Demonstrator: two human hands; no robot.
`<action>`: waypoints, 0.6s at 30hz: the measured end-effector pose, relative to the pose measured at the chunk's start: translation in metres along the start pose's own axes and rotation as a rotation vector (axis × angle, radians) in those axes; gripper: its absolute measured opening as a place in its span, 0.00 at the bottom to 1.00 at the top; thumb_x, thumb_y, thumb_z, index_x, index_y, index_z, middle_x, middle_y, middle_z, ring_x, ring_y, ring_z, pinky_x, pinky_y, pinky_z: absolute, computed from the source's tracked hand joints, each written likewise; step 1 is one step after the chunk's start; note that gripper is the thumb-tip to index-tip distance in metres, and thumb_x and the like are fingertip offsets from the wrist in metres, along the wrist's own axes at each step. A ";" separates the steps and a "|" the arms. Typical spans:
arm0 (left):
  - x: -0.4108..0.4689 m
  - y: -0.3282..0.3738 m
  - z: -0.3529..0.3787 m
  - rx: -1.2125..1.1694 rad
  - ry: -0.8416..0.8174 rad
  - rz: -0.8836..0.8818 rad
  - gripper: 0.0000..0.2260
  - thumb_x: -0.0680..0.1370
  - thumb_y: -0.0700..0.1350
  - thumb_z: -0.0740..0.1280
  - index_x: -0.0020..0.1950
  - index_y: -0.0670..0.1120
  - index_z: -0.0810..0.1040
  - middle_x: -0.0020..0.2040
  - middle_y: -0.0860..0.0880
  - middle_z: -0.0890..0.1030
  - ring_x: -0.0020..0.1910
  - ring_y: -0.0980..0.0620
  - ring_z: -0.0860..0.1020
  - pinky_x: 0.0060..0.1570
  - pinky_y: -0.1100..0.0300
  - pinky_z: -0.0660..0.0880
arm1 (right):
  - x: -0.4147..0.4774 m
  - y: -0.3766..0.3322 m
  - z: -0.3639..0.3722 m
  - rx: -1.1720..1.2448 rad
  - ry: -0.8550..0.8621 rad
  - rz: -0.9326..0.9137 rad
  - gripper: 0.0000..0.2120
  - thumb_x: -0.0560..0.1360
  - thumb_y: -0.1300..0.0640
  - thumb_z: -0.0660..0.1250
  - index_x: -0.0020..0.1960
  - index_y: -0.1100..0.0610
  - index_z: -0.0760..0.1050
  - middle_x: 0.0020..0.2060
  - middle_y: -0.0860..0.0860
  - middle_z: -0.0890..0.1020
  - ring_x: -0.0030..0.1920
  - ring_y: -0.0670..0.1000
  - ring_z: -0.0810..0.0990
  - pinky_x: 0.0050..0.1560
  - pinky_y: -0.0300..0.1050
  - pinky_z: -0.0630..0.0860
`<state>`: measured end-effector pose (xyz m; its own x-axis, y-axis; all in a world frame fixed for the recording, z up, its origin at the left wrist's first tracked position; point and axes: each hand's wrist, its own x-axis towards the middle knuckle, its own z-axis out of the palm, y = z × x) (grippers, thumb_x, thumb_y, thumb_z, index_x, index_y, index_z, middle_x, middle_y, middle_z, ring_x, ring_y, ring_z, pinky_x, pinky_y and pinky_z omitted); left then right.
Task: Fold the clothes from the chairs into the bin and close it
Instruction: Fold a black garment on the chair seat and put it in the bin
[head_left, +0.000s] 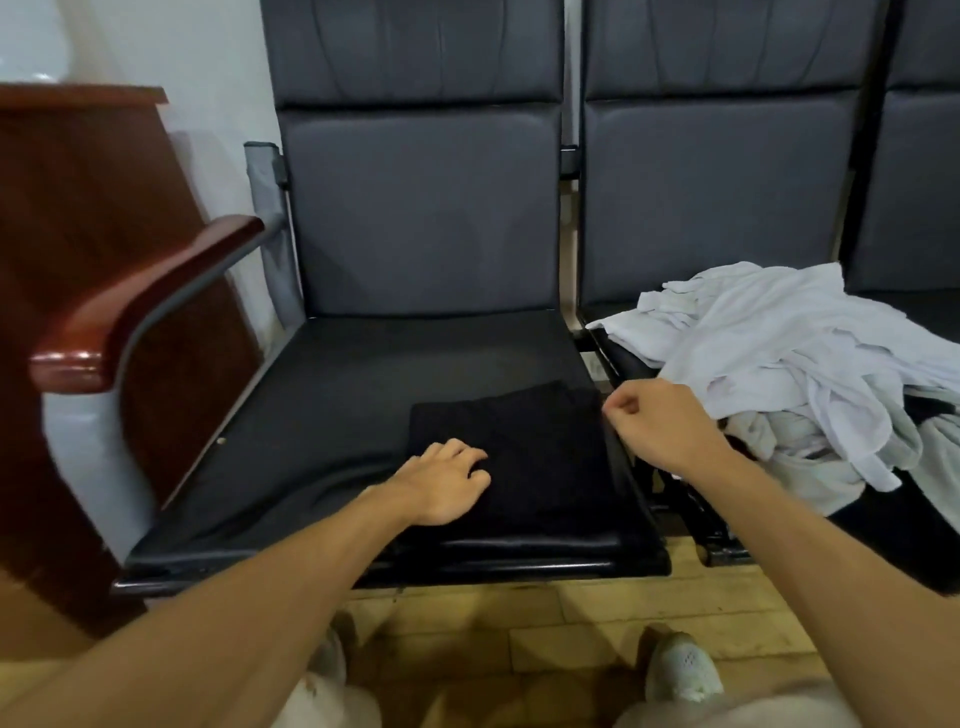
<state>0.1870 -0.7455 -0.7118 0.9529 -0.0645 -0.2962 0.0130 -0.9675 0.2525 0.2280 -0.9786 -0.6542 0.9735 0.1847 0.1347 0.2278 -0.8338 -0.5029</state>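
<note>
Two grips: left hand (447, 480) presses black garment (540, 441), right hand (649, 421) curled empty.

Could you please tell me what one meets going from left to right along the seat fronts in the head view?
First the wooden armrest → folded black garment → right hand → pile of white clothes. The left hand lies over the garment's left edge, so it is left out.

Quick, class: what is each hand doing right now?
Left hand: open, resting on the folded black garment.
Right hand: closed in a fist, nothing seen in it.
</note>
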 end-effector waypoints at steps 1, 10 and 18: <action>-0.005 -0.008 -0.002 0.017 -0.012 -0.004 0.23 0.83 0.53 0.48 0.78 0.51 0.57 0.77 0.50 0.58 0.75 0.49 0.57 0.72 0.51 0.57 | 0.000 -0.005 0.005 -0.025 -0.025 0.002 0.11 0.75 0.60 0.61 0.47 0.53 0.82 0.47 0.50 0.84 0.50 0.53 0.80 0.52 0.46 0.76; -0.041 -0.073 -0.033 -0.189 -0.036 -0.073 0.18 0.83 0.49 0.57 0.73 0.51 0.68 0.72 0.50 0.66 0.71 0.49 0.64 0.68 0.56 0.61 | 0.017 -0.039 0.052 -0.237 -0.244 0.103 0.16 0.78 0.47 0.63 0.46 0.61 0.77 0.51 0.60 0.81 0.52 0.60 0.79 0.51 0.49 0.76; -0.040 -0.116 -0.033 -0.127 0.219 -0.513 0.25 0.79 0.54 0.63 0.72 0.44 0.64 0.72 0.42 0.63 0.72 0.41 0.61 0.70 0.49 0.60 | 0.024 -0.070 0.081 -0.333 -0.455 0.200 0.35 0.76 0.31 0.54 0.66 0.58 0.72 0.66 0.56 0.74 0.64 0.58 0.74 0.63 0.53 0.71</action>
<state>0.1571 -0.6229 -0.6988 0.8555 0.4709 -0.2155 0.5138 -0.8237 0.2397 0.2371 -0.8735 -0.6854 0.9242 0.1504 -0.3512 0.0925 -0.9800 -0.1762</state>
